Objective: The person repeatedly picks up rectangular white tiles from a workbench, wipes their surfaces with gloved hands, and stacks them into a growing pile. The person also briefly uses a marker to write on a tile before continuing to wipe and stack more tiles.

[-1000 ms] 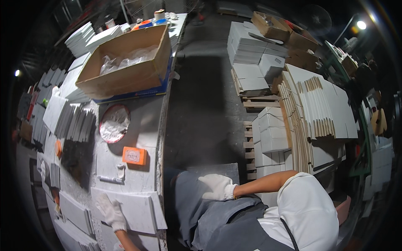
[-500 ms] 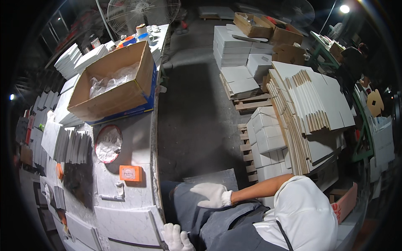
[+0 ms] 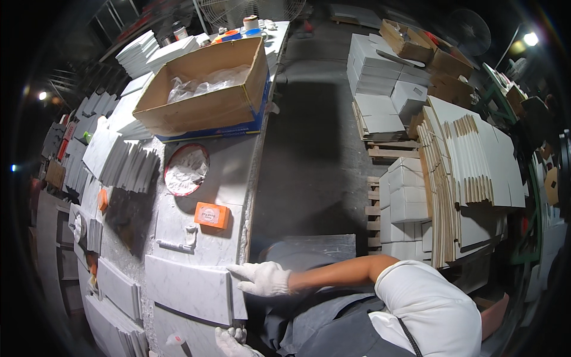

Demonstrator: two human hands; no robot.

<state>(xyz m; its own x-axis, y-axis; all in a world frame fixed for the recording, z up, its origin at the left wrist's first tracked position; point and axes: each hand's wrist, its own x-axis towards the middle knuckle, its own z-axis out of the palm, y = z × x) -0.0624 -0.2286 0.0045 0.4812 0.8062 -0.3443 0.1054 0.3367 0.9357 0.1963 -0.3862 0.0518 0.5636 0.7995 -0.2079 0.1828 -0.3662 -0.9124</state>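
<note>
In the head view, we saw a white, grey-veined tile lying flat on the counter. Our right grip stood apart at its right edge; our left grip was near, its closure impossible for us to tell. A cardboard box held clear plastic; a red-rimmed bowl, white stuff.

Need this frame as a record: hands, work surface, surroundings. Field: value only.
left_hand: left hand, white glove, beside right end of lower pale slab; contact unclear
right_hand: right hand, white glove, fingertips at right end of upper pale slab
beyond_slabs: orange box; pen-like tube; red-rimmed round container holding white material
farther_on_bench: open cardboard box with clear plastic inside
right_of_aisle: stacked flat white cartons; white boxes
</note>
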